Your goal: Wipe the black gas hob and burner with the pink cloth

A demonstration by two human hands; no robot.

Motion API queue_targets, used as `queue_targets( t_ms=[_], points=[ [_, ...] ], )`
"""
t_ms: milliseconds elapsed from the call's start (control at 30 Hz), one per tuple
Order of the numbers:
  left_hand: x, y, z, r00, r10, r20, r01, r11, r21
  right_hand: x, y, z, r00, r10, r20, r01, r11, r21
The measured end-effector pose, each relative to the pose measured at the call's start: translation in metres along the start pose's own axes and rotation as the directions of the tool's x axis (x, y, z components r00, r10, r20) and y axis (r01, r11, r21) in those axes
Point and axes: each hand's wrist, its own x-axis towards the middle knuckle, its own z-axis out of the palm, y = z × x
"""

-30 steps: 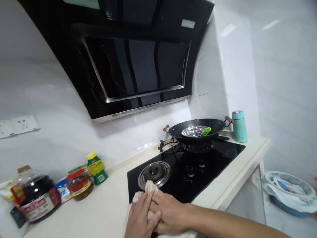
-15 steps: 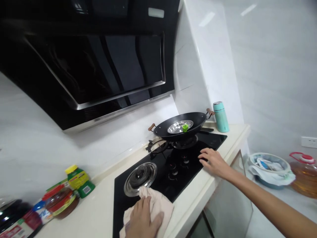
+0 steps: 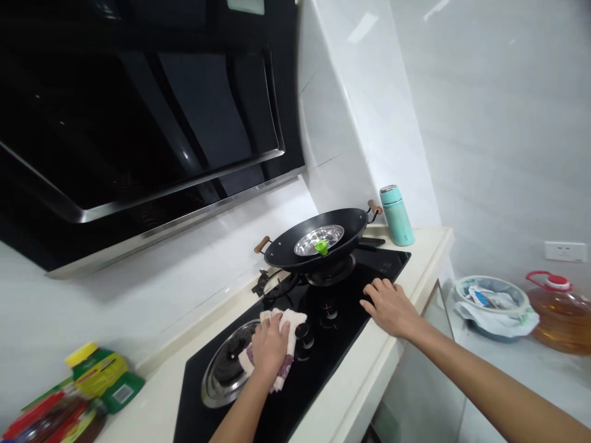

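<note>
My left hand (image 3: pixel 270 344) presses a folded pale pink cloth (image 3: pixel 292 326) onto the black glass cooktop (image 3: pixel 295 400), its fingers curled over the fabric. The cloth lies at the right edge of the near burner (image 3: pixel 215 375), partly covering its metal ring, close to a control knob (image 3: pixel 303 335). My right hand (image 3: pixel 390 306) rests on the cooktop's front edge, fingers a little bent and apart, holding nothing. Beyond it a black wok (image 3: pixel 281 249) with wooden handles sits over the far burner. Inside the wok is a shiny metal dish (image 3: pixel 335 232) with a bright green piece (image 3: pixel 321 247).
A loose black pot support (image 3: pixel 281 286) lies behind the cooktop's middle. A turquoise flask (image 3: pixel 398 218) stands at the far corner. Jars and a green bottle (image 3: pixel 106 378) stand at left. Low on the right are a lined bin (image 3: pixel 492 295) and an oil jug (image 3: pixel 561 317). The range hood (image 3: pixel 184 154) hangs above.
My left hand has moved the cloth forward from the cooktop's near front edge to beside the burner. My right hand stays at the front edge. The view has shifted right.
</note>
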Motion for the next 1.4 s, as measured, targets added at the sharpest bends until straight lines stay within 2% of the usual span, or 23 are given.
queue_targets(
  t_ms=[100, 233, 367, 467, 600, 833, 1000, 1100, 1200, 1300, 1400],
  points=[
    [0.031, 0.017, 0.006, 1.000, -0.003, 0.018, 0.004, 0.999, -0.041, -0.001, 0.001, 0.001, 1.000, -0.004, -0.015, 0.005, 0.999, 0.031],
    [0.067, 0.036, 0.013, 0.993, 0.003, 0.118, 0.009, 0.995, -0.101, -0.001, 0.005, 0.001, 0.999, 0.022, -0.024, -0.019, 0.995, 0.099],
    [0.074, 0.041, 0.015, 0.979, 0.006, 0.204, 0.018, 0.993, -0.117, 0.001, 0.009, 0.001, 0.999, 0.045, -0.012, -0.043, 0.992, 0.120],
    [0.056, 0.036, 0.012, 0.977, 0.029, 0.211, -0.004, 0.993, -0.117, 0.001, 0.011, 0.001, 0.998, 0.059, 0.008, -0.059, 0.991, 0.120],
    [0.017, 0.027, 0.004, 0.981, 0.056, 0.185, -0.035, 0.993, -0.115, -0.001, 0.011, 0.003, 0.996, 0.080, 0.036, -0.083, 0.992, 0.098],
    [-0.049, 0.011, -0.012, 0.990, -0.008, 0.140, 0.026, 0.991, -0.132, -0.006, 0.009, 0.006, 0.993, 0.097, 0.073, -0.101, 0.994, 0.045],
    [-0.099, 0.002, -0.024, 0.983, 0.005, 0.182, 0.033, 0.978, -0.207, -0.009, 0.006, 0.007, 0.994, 0.079, 0.074, -0.079, 0.997, 0.005],
    [-0.129, 0.013, -0.029, 0.975, 0.058, 0.215, 0.002, 0.963, -0.269, -0.009, 0.004, 0.010, 0.995, 0.069, 0.067, -0.068, 0.998, -0.017],
    [-0.147, 0.037, -0.030, 0.961, 0.138, 0.239, -0.046, 0.934, -0.355, -0.009, 0.007, 0.017, 0.996, 0.060, 0.070, -0.058, 0.998, -0.027],
    [-0.150, 0.059, -0.030, 0.952, 0.189, 0.242, -0.063, 0.892, -0.447, -0.006, 0.020, 0.033, 0.996, 0.058, 0.073, -0.056, 0.998, -0.029],
    [-0.150, 0.062, -0.033, 0.951, 0.220, 0.215, -0.093, 0.872, -0.480, -0.003, 0.037, 0.051, 1.000, 0.005, 0.001, -0.005, 0.999, -0.034]
  ],
)
